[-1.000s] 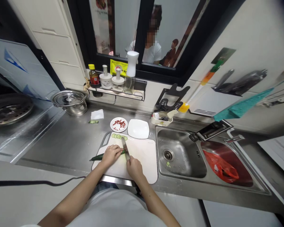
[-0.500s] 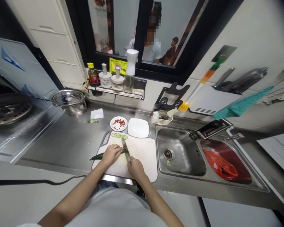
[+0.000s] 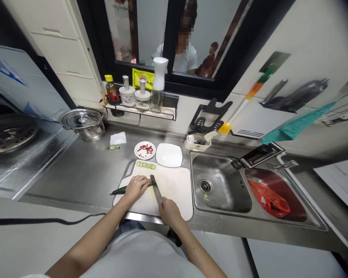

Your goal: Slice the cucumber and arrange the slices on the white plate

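Note:
My left hand (image 3: pixel 137 187) presses down on a dark green cucumber (image 3: pixel 119 191), its fingers closed over it near the cut end. In my right hand (image 3: pixel 170 212) is a kitchen knife (image 3: pixel 157 192); its blade points away from me and lies at the cucumber's right end. Both rest over a white cutting board (image 3: pixel 176 185) with a grey rim. Near the board's far edge, several cucumber slices (image 3: pixel 145 165) lie in an overlapping row. Beyond them stand a small plate with chopped red pieces (image 3: pixel 145 150) and a bare white square plate (image 3: pixel 169 155).
To the right is a steel double sink (image 3: pixel 220 185), with a red plastic bag (image 3: pixel 269 199) in its far basin. A lidded steel pot (image 3: pixel 87 125) stands at the left, near a white tissue (image 3: pixel 118 138). Seasoning jars line a wall shelf (image 3: pixel 142 110). A person stands behind the window.
My right hand and the knife have moved a little toward me and to the right, the blade tip drawing back from the slices. My left hand stays on the cucumber.

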A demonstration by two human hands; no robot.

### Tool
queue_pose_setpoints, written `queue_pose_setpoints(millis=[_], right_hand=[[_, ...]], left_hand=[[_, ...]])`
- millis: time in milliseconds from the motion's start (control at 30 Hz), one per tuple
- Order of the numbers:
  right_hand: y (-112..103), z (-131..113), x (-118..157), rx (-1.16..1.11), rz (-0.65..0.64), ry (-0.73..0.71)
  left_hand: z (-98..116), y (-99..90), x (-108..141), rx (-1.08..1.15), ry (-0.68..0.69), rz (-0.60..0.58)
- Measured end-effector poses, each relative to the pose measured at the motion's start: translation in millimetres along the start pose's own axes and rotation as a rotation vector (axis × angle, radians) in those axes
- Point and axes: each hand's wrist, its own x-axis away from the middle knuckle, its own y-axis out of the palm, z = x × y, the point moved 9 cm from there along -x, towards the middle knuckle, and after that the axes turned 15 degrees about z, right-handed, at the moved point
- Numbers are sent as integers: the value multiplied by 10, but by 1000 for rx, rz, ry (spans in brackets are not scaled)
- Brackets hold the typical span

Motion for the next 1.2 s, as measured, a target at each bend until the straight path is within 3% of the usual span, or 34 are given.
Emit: queue_pose_setpoints(millis=[800,1200], right_hand=[[10,-252,-272,54,39,-7],[60,-141,-98,77,27,-7]], left_hand=[[-23,25,3,9,4,-22],[-13,15,-16,2,-11,-30]])
